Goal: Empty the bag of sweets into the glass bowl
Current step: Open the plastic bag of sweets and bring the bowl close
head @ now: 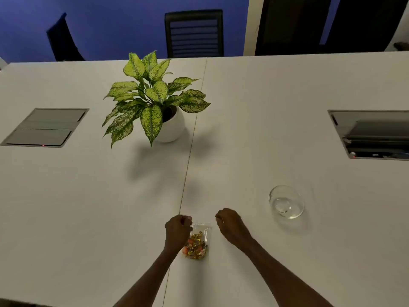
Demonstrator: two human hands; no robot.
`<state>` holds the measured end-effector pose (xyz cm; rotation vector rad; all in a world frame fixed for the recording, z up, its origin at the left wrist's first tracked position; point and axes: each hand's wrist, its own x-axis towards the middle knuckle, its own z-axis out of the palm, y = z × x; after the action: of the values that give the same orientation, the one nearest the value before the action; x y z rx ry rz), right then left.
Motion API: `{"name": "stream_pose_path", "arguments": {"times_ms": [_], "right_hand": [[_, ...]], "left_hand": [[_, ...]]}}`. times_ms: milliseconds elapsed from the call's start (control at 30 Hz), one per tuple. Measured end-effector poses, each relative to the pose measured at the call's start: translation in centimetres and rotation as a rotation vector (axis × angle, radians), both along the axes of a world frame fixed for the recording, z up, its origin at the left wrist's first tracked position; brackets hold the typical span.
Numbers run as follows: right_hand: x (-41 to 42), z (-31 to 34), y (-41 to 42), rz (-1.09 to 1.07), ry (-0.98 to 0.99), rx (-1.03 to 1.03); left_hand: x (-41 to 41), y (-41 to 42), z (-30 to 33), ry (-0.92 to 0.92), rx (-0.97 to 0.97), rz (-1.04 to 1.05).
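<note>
Head view: white desk point(88, 196); potted plant point(155, 103) far centre, well clear of work area. Glass bowl point(286, 201) empty, upright, right of hands. Clear bag of sweets point(198, 242) lies on desk near edge, wrapped sweets bunched at its near end. Left hand point(178, 231) curled, pinching bag's top corner. Right hand point(230, 224) curled shut just beside bag, contact unclear.

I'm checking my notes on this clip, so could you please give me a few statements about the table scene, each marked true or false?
1. The glass bowl already holds sweets. False: it looks empty.
2. The bag of sweets lies on the table between the two hands. True.
3. The right hand is gripping the bowl. False: it is beside the bag, apart from the bowl.
4. The left hand is at the bag's top corner. True.
5. A potted plant stands farther back on the table. True.
</note>
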<state>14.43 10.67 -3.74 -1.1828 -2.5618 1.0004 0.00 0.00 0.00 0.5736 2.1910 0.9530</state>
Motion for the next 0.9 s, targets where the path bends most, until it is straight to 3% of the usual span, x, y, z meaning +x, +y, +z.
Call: {"name": "stream_pose_path", "arguments": {"times_ms": [100, 233, 567, 900], "right_hand": [[-0.9, -1.6, -0.9, -0.093, -0.019, -0.211], [-1.7, -2.8, -1.4, -0.195, -0.027, -0.341], [-3.3, -4.0, -1.6, -0.268, 0.024, -0.388], [-2.6, -1.6, -2.7, -0.158, 0.179, -0.292]], "left_hand": [[0.4, -0.4, -1.5, -0.167, -0.024, 0.158], [1.2, -0.2, -2.7, -0.265, -0.002, 0.293], [1.5, -0.3, -4.2, -0.374, 0.037, 0.431], [2.6, -0.1, -2.3, -0.471, 0.101, 0.512]]}}
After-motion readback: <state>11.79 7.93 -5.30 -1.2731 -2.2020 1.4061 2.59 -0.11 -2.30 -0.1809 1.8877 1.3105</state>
